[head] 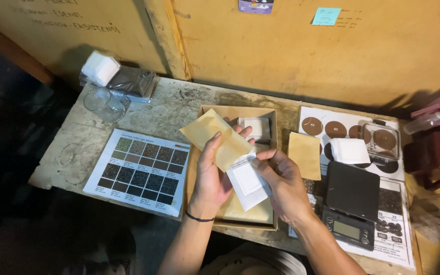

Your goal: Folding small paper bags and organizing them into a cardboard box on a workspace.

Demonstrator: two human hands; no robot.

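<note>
left hand (211,170): holds tan envelope (215,138) | right hand (281,181): pinches white filter bag (248,181)

Shallow box (198,168) sits mid worktop (179,102), directly in front of me. My left hand (211,170) and right hand (283,183) are over it: left holds a flat envelope (215,137), right holds a filter sachet (248,181) touching the envelope's lower end. Grid chart sheet (138,170) lies left of the box. Glass dishes (103,102) and bagged pads (123,76) far left, at the back. Second envelope (304,155) just right of the box. Scale (351,203) right of that, on a printed sheet (395,239). Clear lidded container (382,140) behind the scale.
</note>
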